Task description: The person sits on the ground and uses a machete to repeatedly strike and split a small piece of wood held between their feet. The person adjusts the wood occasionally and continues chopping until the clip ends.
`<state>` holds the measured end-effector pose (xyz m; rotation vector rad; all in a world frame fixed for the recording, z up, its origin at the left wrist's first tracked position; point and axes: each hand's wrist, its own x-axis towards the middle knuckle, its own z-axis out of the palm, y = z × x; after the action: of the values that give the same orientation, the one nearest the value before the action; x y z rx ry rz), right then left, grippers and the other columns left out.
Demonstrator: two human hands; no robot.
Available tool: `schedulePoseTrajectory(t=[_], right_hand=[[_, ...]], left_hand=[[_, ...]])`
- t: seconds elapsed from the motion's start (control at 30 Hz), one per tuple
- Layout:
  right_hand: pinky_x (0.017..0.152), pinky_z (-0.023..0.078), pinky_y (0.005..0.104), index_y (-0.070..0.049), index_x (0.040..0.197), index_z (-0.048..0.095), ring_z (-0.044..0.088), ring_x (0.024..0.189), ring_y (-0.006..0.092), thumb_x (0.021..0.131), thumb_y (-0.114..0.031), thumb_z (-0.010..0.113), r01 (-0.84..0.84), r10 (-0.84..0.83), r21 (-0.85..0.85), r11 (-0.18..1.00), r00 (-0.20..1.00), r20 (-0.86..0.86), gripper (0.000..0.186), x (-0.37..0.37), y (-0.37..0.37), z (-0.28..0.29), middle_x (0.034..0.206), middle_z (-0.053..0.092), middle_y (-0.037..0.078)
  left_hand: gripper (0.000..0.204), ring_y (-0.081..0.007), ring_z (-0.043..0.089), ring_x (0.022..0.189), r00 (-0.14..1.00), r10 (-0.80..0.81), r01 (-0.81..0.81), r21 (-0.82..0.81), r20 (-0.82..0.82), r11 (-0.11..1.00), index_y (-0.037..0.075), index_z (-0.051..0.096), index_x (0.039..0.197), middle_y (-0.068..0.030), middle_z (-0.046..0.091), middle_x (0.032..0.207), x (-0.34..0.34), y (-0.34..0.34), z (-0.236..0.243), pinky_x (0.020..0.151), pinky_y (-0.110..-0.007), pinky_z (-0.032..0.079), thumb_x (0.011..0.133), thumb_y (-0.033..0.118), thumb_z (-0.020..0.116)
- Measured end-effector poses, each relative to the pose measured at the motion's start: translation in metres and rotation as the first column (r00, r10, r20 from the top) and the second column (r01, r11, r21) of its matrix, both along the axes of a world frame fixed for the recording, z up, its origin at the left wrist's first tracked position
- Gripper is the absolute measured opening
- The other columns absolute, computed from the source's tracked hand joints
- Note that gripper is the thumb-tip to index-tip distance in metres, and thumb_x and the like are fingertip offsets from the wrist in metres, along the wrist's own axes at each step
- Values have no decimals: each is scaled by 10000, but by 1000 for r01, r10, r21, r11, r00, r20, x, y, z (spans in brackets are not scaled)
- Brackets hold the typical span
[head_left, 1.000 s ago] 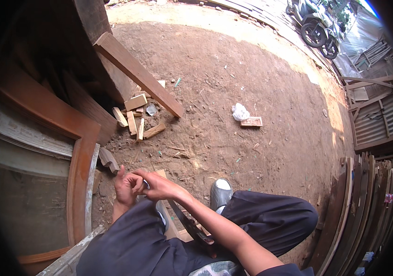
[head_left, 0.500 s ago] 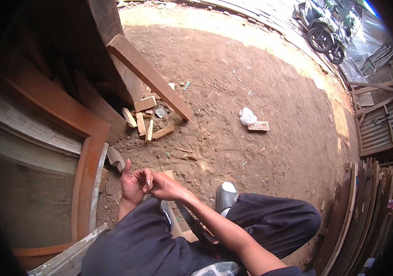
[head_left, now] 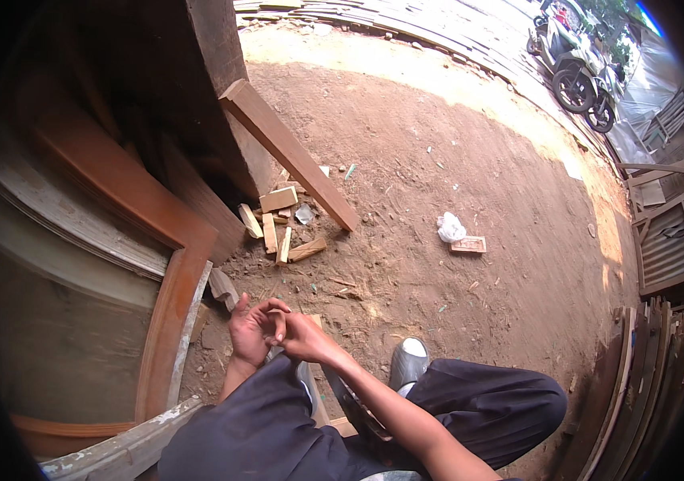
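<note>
My left hand [head_left: 251,335] is raised above my left knee, palm partly turned up, thumb apart and fingers loosely bent. Against its fingers rests my right hand [head_left: 306,338], which has its fingers closed in a pinch. Whatever may be between the right fingertips is hidden or too small to name. Under my right forearm lies a long dark tool [head_left: 344,394] across my lap, partly covered, its kind unclear. Below it, a pale wooden board [head_left: 315,398] shows between my legs.
Left of me stands an orange-brown wooden frame [head_left: 167,325]. Ahead are several wood offcuts [head_left: 279,199] and a leaning plank [head_left: 294,156]. A white plastic bag [head_left: 451,228] touches a small carved wooden piece [head_left: 468,244]. Stacked boards [head_left: 610,393] line the right; motorcycles [head_left: 573,80] stand far right.
The whole view has shifted, so the scene sits slightly lower and to the right. My hands stay together, with the left fingers a little more spread.
</note>
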<state>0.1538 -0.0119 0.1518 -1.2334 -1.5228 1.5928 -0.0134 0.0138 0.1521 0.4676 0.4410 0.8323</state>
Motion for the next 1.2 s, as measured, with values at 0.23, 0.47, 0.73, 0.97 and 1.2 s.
schedulePoseTrajectory(t=[0.23,0.47,0.73,0.97,1.2], right_hand=[[957,546,363,-3,1149,554,641,1121,235,743,124,414,393,-387,-33,919,883,-266,448,31,19,-24,1210,647,133],[474,375,264,-31,735,495,438,514,101,672,79,338,617,-567,0,787,723,-395,201,43,20,-37,643,518,58],[463,290,289,-82,713,432,327,464,107,753,73,349,417,-561,-379,826,668,-489,181,48,15,-37,599,405,6],[1068,414,387,47,874,759,642,1039,187,946,-216,541,277,-405,-327,903,804,-435,349,38,20,-20,935,755,88],[1106,392,374,22,932,786,551,1249,238,868,-77,489,514,-470,54,856,817,-335,319,44,20,-32,1095,784,83]], left_hand=[[285,-196,548,940,770,611,-602,106,-184,791,71,580,869,-44,534,934,-21,3,-59,924,-394,503,731,-139,448],[254,-103,299,542,794,580,-569,113,-182,815,89,367,635,0,358,616,-34,-14,-89,494,-271,241,793,-108,389],[144,-167,576,1049,790,471,-525,-37,-392,850,41,636,906,-82,649,978,22,-8,-37,915,-328,443,922,95,503],[400,-156,522,1315,650,492,-373,320,-579,871,-75,737,901,-129,637,1427,-23,-15,-90,1092,-392,362,932,207,455],[504,-191,706,1028,540,457,-423,242,-707,873,-76,637,1342,-146,757,1136,3,-17,-71,1051,-333,410,953,169,433]])
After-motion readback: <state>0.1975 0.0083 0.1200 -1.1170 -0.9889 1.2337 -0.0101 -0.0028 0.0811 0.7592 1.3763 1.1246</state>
